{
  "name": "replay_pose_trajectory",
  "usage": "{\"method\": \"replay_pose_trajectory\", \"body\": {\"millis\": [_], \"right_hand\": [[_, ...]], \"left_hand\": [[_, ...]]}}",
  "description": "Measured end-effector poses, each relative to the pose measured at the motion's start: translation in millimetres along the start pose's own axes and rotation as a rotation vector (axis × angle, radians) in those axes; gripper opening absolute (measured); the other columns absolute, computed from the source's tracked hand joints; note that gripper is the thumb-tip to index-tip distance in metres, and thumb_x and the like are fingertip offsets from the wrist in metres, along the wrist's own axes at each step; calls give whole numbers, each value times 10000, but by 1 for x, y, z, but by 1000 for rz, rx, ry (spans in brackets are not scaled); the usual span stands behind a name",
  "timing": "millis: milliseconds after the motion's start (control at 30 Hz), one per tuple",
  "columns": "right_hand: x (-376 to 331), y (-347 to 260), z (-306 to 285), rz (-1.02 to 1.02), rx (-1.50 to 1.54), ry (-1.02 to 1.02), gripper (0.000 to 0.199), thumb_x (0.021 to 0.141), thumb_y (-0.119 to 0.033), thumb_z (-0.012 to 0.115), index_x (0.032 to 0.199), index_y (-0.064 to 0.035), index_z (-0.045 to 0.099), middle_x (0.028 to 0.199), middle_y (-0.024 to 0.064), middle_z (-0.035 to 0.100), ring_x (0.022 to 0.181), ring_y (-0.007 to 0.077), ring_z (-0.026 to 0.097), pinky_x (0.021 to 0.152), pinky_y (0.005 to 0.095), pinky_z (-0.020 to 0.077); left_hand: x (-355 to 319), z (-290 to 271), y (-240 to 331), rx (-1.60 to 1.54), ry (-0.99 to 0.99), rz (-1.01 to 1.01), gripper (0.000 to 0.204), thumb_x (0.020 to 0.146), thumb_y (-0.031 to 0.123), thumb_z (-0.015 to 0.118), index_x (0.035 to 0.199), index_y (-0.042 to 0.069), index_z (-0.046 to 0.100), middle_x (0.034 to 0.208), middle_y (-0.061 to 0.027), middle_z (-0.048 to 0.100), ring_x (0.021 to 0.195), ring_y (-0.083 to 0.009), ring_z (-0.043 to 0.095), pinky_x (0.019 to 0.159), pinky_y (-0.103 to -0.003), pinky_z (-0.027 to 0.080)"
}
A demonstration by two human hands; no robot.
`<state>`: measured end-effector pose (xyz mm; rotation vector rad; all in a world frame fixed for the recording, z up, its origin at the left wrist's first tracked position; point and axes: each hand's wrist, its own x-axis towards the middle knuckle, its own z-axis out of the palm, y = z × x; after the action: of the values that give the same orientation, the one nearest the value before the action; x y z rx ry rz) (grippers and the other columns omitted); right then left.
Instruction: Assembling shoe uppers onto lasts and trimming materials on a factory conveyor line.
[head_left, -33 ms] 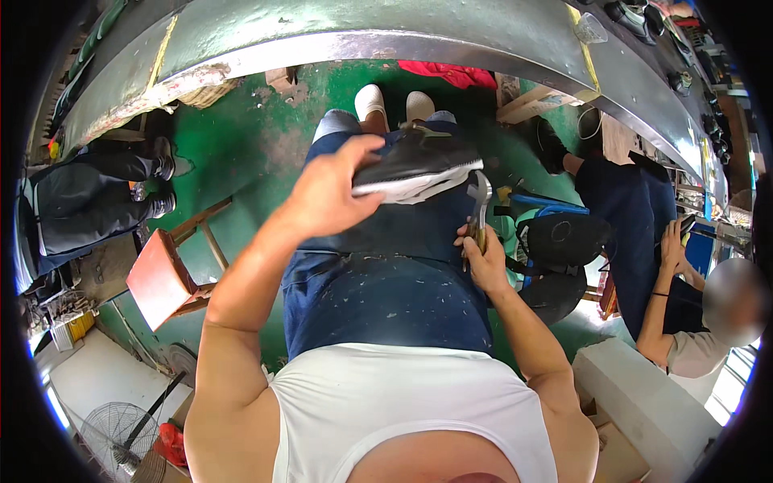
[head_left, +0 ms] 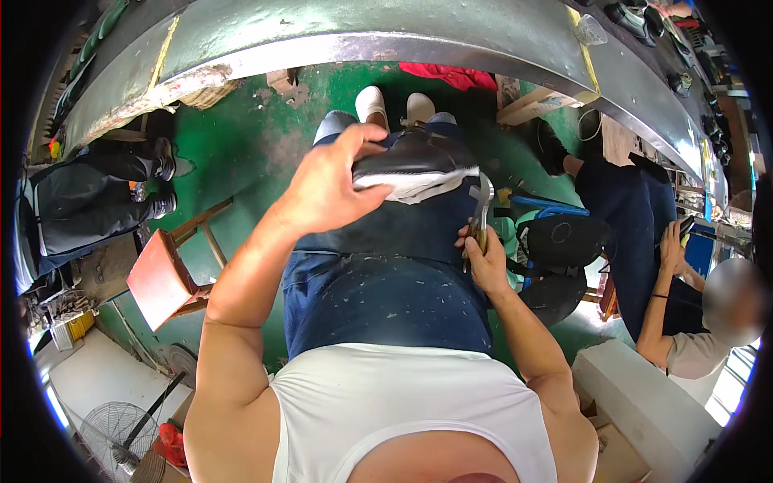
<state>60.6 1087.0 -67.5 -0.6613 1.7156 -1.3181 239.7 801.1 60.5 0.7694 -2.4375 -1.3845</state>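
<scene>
I sit in a white vest and paint-flecked blue jeans (head_left: 386, 298). My left hand (head_left: 330, 189) grips a black shoe with a white sole (head_left: 415, 165) by its near end and holds it sole-down above my thighs. My right hand (head_left: 487, 262) rests on my right thigh, closed around the handle of a metal lasting tool (head_left: 481, 201). The tool's head points up, close to the right side of the shoe. My own white shoes (head_left: 394, 105) stand on the green floor past my knees.
A long grey-green bench (head_left: 362, 32) curves across the top. A red-seated wooden stool (head_left: 161, 278) and a seated person's dark legs (head_left: 72, 209) are at left. A black seat (head_left: 564, 241), another seated person (head_left: 684, 322) and a white block (head_left: 644, 394) are at right. A fan (head_left: 113, 431) stands at lower left.
</scene>
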Motion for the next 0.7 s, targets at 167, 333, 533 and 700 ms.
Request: {"method": "replay_pose_trajectory", "body": {"millis": [167,333,533,700], "right_hand": [[5,-2,-3,25,12,-13,324,1008,-149,559,1289,0,505,1013,58,654,850,112,622,736,257,498],[6,-53,-13,73,-295,-143,304,971,-166,598,1199,33,570,922,118,677,849,186,672,768,313,517],[29,-81,-18,-167,-727,-370,530,911,-139,629,1369,88,487,1246,290,606,1163,437,588,1013,437,466],[51,-96,-6,-221,-901,-404,581,902,-127,641,1393,112,443,1374,286,526,1264,405,523,1082,439,424]], "left_hand": [[53,25,13,-647,185,233,466,828,179,830,1167,-2,566,965,-89,695,860,-118,649,796,-294,535],[96,80,-54,-234,25,-361,587,975,487,612,1207,-53,642,1026,-135,714,890,-203,679,772,-355,541],[32,130,-110,-947,-149,-790,491,1079,449,404,1249,46,627,1160,-102,686,995,-190,671,889,-368,542],[24,139,-87,-943,28,-703,477,1096,411,348,1255,42,606,1135,-109,669,994,-190,648,909,-338,526]]}}
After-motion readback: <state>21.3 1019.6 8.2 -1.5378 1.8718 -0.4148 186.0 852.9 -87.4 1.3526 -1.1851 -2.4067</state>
